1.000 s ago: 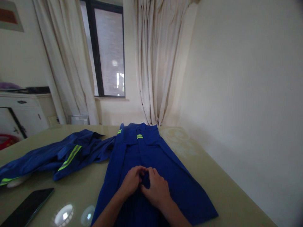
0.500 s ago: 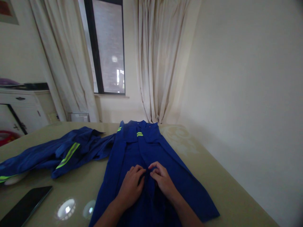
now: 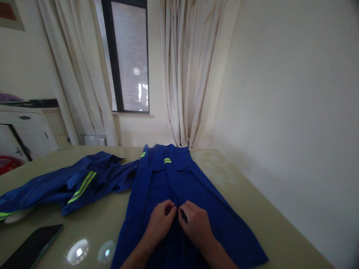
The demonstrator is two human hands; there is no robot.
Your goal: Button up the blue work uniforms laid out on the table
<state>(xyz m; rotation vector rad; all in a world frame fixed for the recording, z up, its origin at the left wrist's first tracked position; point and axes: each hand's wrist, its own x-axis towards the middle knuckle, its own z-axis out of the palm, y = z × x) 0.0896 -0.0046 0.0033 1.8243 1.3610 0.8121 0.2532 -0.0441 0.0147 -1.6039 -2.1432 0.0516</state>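
Note:
A blue work jacket [image 3: 187,186] with yellow-green reflective stripes lies spread on the table, its collar at the far end. Over the front opening, my left hand [image 3: 162,220] pinches the cloth edge between thumb and forefinger. Close beside it, my right hand [image 3: 195,221] is also closed in a pinch at the same opening. The fingertips of both hands nearly meet. Whatever small part of the front edge lies between them is too small to make out.
A second blue garment [image 3: 84,179] with reflective stripes lies crumpled to the left. A dark phone [image 3: 32,246] rests at the near left of the glossy table [image 3: 238,194]. A wall [image 3: 294,112] borders the right side; curtains [image 3: 190,74] hang behind.
Both hands' fingers have curled from a looser posture into tighter pinches at the jacket's front. The view has shifted slightly.

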